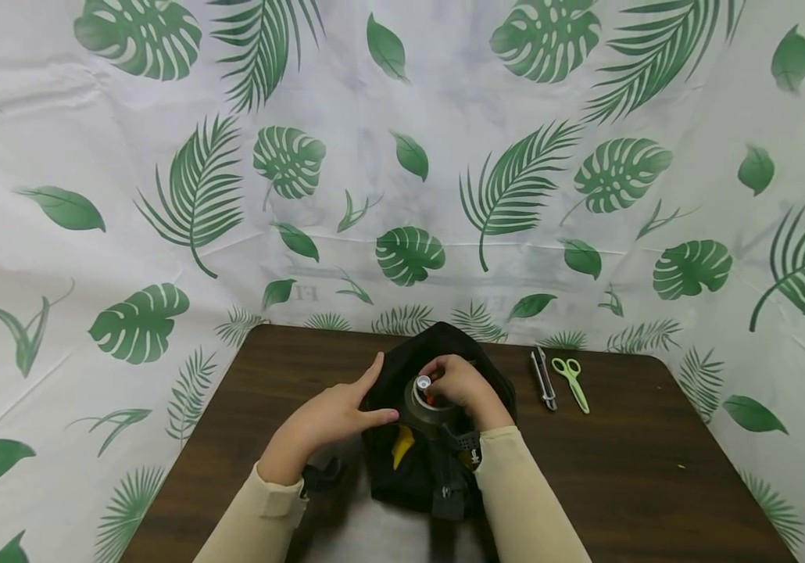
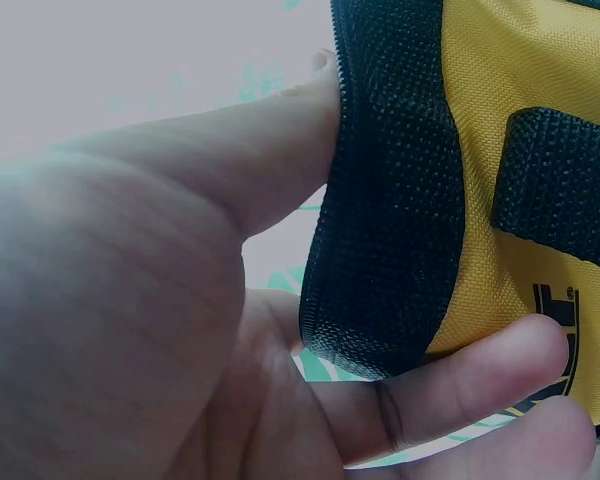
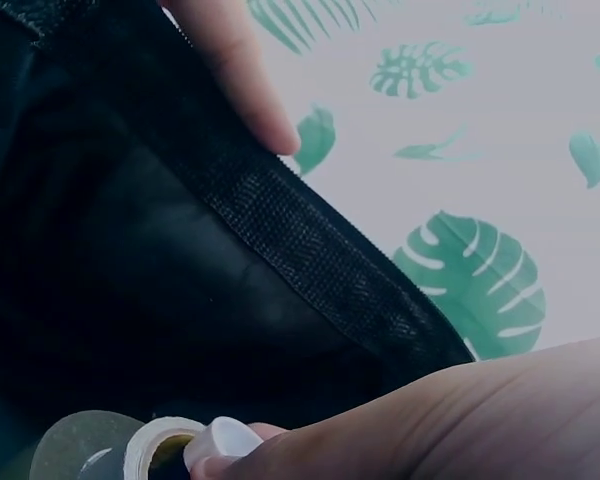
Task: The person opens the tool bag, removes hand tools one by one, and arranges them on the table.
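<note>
A black and yellow zippered fabric tool bag (image 1: 402, 481) stands on the table with its mouth open upward. My left hand (image 1: 332, 418) spreads at the bag's left rim, thumb and index finger stretched apart. In the left wrist view, its lower fingers lie across the yellow side (image 2: 480, 90) near black lettering. Inside the mouth, my right hand (image 1: 462, 383) pinches a small white cylinder (image 1: 423, 382) with a round end. Just beside it in the right wrist view are a white-cored ring (image 3: 140, 462) and a translucent disc (image 3: 65, 445), like tape rolls. Something orange shows below the white cylinder.
Right of the bag, a utility knife (image 1: 544, 379) and light green scissors (image 1: 571, 383) lie on the dark wooden table (image 1: 656, 469). A white leaf-patterned cloth (image 1: 346, 258) hangs behind the table. Black straps (image 1: 448, 493) hang at the bag's front.
</note>
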`<state>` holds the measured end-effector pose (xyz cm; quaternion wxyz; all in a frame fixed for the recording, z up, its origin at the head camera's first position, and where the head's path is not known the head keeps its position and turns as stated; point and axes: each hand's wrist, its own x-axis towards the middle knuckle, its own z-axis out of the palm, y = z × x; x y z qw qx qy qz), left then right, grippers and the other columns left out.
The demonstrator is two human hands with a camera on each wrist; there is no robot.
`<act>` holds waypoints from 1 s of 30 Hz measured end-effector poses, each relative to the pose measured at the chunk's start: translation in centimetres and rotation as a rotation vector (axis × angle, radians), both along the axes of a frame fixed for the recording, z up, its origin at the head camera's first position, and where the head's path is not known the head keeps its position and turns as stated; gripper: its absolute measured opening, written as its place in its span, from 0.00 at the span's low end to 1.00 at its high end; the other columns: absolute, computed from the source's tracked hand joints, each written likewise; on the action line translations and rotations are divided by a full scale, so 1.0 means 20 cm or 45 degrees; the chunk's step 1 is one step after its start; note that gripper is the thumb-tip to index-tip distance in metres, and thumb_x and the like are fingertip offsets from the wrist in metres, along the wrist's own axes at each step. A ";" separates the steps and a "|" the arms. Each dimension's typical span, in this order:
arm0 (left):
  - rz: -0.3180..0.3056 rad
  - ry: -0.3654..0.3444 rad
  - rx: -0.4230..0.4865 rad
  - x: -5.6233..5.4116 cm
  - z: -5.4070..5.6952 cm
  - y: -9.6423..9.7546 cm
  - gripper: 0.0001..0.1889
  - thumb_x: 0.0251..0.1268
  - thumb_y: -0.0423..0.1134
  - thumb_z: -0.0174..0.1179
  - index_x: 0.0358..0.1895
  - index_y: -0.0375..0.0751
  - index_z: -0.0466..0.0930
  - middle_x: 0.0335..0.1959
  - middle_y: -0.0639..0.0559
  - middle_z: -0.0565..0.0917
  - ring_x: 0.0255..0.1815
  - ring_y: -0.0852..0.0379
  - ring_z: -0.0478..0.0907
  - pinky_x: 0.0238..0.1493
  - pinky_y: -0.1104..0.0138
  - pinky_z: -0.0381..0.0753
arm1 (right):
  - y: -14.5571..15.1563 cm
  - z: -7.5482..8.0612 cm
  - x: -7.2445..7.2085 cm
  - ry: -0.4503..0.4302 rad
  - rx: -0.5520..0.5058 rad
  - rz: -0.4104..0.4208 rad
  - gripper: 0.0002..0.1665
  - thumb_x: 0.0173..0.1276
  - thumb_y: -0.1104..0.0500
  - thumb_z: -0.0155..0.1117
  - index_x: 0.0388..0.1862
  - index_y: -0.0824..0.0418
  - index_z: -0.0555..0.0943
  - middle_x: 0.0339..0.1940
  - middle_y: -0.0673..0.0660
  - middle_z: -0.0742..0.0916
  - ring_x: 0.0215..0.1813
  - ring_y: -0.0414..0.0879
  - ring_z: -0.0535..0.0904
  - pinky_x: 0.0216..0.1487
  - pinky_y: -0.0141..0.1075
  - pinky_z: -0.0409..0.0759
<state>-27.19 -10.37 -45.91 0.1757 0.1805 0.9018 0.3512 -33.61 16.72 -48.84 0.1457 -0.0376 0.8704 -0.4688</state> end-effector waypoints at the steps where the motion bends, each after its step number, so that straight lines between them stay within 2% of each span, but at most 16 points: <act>1: -0.002 0.002 0.001 0.00 0.00 0.00 0.55 0.72 0.74 0.61 0.91 0.71 0.35 0.81 0.40 0.75 0.75 0.40 0.80 0.75 0.39 0.77 | 0.00 0.00 0.00 0.004 0.001 -0.006 0.10 0.73 0.69 0.70 0.50 0.63 0.88 0.44 0.59 0.89 0.42 0.50 0.86 0.43 0.39 0.87; 7: 0.001 0.014 -0.003 -0.01 0.00 0.00 0.54 0.73 0.74 0.61 0.90 0.72 0.35 0.80 0.40 0.76 0.74 0.40 0.81 0.75 0.39 0.77 | -0.01 0.03 -0.01 0.053 0.057 -0.007 0.07 0.77 0.62 0.73 0.50 0.62 0.89 0.44 0.58 0.89 0.42 0.49 0.87 0.46 0.41 0.88; 11: -0.005 0.010 -0.002 -0.01 -0.01 0.00 0.55 0.72 0.76 0.60 0.91 0.71 0.36 0.79 0.39 0.77 0.73 0.40 0.82 0.73 0.39 0.78 | 0.00 0.04 0.01 0.160 0.128 -0.017 0.10 0.77 0.56 0.73 0.51 0.58 0.85 0.46 0.57 0.89 0.41 0.48 0.86 0.42 0.41 0.87; 15: -0.009 0.016 -0.004 -0.01 -0.01 0.00 0.56 0.71 0.77 0.60 0.91 0.69 0.36 0.79 0.39 0.77 0.72 0.40 0.83 0.73 0.40 0.79 | 0.02 0.13 0.06 0.295 0.160 -0.013 0.15 0.80 0.52 0.70 0.59 0.54 0.80 0.49 0.57 0.87 0.38 0.49 0.85 0.38 0.42 0.86; 19: -0.006 0.018 -0.013 -0.01 0.00 0.00 0.54 0.72 0.75 0.60 0.91 0.70 0.36 0.80 0.39 0.76 0.74 0.39 0.81 0.74 0.39 0.78 | 0.06 0.24 0.12 0.442 0.194 0.032 0.18 0.83 0.51 0.66 0.67 0.54 0.83 0.52 0.55 0.88 0.42 0.48 0.86 0.45 0.46 0.87; 21: -0.001 0.012 -0.016 0.00 0.01 0.00 0.54 0.73 0.75 0.60 0.91 0.72 0.36 0.81 0.39 0.74 0.75 0.38 0.80 0.76 0.38 0.76 | 0.08 0.29 0.16 0.518 0.219 0.027 0.17 0.83 0.50 0.67 0.65 0.53 0.85 0.50 0.53 0.89 0.44 0.46 0.85 0.47 0.46 0.86; 23: 0.002 0.012 -0.019 -0.01 0.01 0.00 0.53 0.73 0.74 0.60 0.90 0.73 0.36 0.82 0.39 0.74 0.76 0.38 0.79 0.76 0.38 0.75 | 0.10 0.31 0.19 0.574 0.224 -0.008 0.15 0.82 0.47 0.68 0.59 0.51 0.86 0.46 0.51 0.89 0.42 0.45 0.85 0.45 0.45 0.86; 27: 0.005 0.010 -0.023 -0.01 0.00 0.00 0.55 0.72 0.75 0.60 0.91 0.71 0.35 0.82 0.39 0.73 0.77 0.38 0.79 0.77 0.38 0.75 | 0.15 0.33 0.24 0.673 0.195 -0.104 0.14 0.79 0.41 0.71 0.51 0.48 0.84 0.33 0.52 0.84 0.30 0.45 0.80 0.34 0.40 0.81; 30: 0.007 0.011 -0.028 -0.01 -0.02 0.00 0.55 0.72 0.76 0.60 0.91 0.70 0.35 0.81 0.39 0.74 0.76 0.38 0.80 0.76 0.38 0.76 | 0.18 0.33 0.28 0.745 0.139 -0.183 0.17 0.79 0.38 0.70 0.51 0.48 0.83 0.31 0.53 0.84 0.28 0.46 0.80 0.29 0.38 0.82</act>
